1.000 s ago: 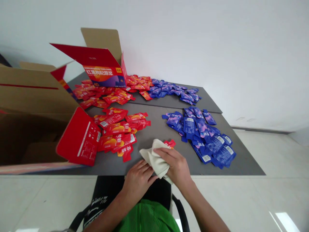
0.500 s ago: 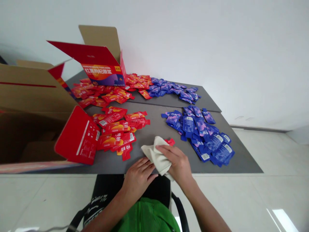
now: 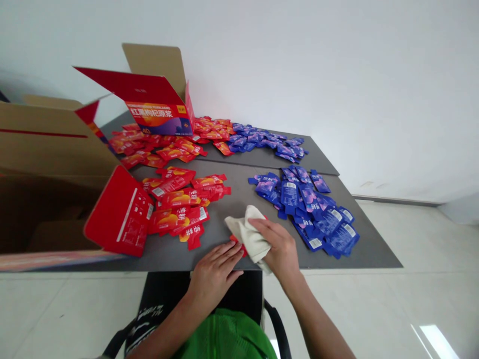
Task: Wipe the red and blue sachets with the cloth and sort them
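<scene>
My right hand (image 3: 280, 246) presses a cream cloth (image 3: 249, 232) down over a red sachet (image 3: 239, 245) at the near edge of the grey table (image 3: 239, 202), fingers closed on the cloth. My left hand (image 3: 215, 269) rests beside it, fingers stretched flat with the tips on the sachet's exposed red corner. Most of the sachet is hidden under the cloth. A pile of red sachets (image 3: 179, 204) lies to the left and a pile of blue sachets (image 3: 310, 209) to the right.
An open cardboard box (image 3: 48, 174) with a red flap (image 3: 119, 212) stands at the left. A second open red box (image 3: 157, 107) stands at the back, with more red sachets (image 3: 157, 144) and blue sachets (image 3: 267, 139) on the farther table. White floor lies below.
The cloth and my right hand have shifted slightly right and away. The red sachet that showed beyond the cloth now shows at its near left, under my left fingertips.
</scene>
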{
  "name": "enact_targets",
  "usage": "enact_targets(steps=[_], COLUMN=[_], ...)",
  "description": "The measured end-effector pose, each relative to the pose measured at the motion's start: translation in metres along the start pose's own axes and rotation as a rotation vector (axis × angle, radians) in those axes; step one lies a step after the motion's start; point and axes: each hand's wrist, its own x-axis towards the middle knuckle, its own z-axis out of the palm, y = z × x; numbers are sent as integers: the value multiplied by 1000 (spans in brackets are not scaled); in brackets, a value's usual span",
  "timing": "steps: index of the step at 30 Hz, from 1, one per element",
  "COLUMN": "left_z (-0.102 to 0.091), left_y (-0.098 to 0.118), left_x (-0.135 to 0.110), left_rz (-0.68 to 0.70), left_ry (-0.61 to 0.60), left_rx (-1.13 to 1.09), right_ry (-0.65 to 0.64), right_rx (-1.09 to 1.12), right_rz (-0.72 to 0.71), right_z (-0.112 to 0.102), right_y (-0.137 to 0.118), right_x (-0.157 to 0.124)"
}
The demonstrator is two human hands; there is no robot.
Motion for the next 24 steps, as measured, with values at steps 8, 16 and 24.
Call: enact_targets(steps=[8, 16, 24], left_z=[-2, -1, -2], left_y=[0, 0, 1], left_x=[0, 0, -1], left_rz=[-16, -7, -31], left_ry=[-49, -26, -49], left_rx=[-10, -15, -4], right_ry=[-119, 40, -135], right_rx=[36, -35, 66], right_rz=[85, 69, 83], right_z=[17, -4, 23], right_y=[18, 13, 4], right_x=[-7, 0, -15])
